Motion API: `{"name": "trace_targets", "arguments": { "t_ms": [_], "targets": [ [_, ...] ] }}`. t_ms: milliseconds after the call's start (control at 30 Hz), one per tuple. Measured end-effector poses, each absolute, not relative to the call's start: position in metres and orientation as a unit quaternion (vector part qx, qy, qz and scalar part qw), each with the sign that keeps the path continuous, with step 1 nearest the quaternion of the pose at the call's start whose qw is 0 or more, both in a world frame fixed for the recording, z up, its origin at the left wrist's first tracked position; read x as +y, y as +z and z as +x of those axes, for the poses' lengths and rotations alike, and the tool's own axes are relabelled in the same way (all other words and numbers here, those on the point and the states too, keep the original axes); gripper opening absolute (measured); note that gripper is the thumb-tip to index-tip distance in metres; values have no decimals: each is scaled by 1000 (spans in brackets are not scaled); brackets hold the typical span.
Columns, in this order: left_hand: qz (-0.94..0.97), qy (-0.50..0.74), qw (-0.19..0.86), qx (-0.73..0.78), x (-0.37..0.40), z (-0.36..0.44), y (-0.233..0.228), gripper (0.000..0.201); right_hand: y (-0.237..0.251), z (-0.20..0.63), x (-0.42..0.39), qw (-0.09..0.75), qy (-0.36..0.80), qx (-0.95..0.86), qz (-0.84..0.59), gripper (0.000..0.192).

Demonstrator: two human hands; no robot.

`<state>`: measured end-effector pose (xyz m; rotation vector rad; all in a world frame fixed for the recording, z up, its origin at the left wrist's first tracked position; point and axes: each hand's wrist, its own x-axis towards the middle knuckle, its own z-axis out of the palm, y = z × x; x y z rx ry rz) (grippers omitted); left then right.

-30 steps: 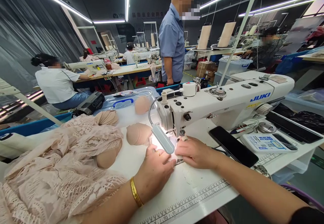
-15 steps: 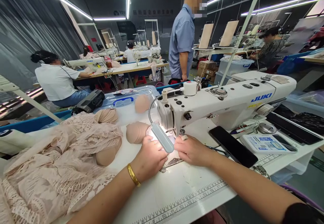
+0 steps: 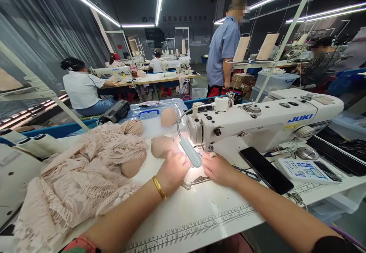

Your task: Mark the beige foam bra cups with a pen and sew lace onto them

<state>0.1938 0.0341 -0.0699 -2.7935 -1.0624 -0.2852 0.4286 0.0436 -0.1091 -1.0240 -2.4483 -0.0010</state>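
My left hand (image 3: 174,171), with a gold bangle at the wrist, is at the needle area of a white sewing machine (image 3: 251,121). Its fingers are curled and a little blurred; what they grip is hidden. On the other side of a grey lamp (image 3: 190,152), my right hand (image 3: 219,168) has its fingers pressed together, their hold also hidden. The lamp shines on the spot between both hands and covers part of it. Just behind my left hand lies a beige moulded cup (image 3: 162,146). Another cup (image 3: 169,117) rests farther back on a plastic lid.
Beige lace fabric (image 3: 94,161) is heaped at the left. Right of the machine's needle end lie a black phone (image 3: 265,170), scissors (image 3: 248,172) and a white-and-blue box (image 3: 304,170). A ruler strip (image 3: 194,228) runs along the front edge. Co-workers sit and stand beyond.
The whole view has shifted, so the scene appears farther right and slightly lower. My left hand's fingers are more curled and blurred than before; my right hand stays beside the needle.
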Motion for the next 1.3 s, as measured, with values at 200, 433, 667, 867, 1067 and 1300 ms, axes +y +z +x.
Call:
{"name": "trace_targets", "arguments": {
  "t_ms": [200,433,667,867,1067,1300],
  "targets": [
    [-936,-101,37,-335,-84,168,-71,13,-118,435,35,259,7,-901,-348,25],
    [-762,-181,104,-613,-116,64,-47,40,-123,434,32,282,12,-913,-295,27],
    [-745,-297,68,-593,-87,49,-13,14,-93,407,-3,253,47,-933,-251,25],
    [-842,-351,34,-409,-106,112,-11,19,-89,408,-13,272,124,-907,-296,24],
    [-883,-244,-174,-361,-121,119,-45,22,-80,421,-12,265,236,-858,-372,18],
    [-839,-273,-74,-465,-69,108,-71,31,-75,390,-12,240,262,-836,-418,11]
  ]
}}
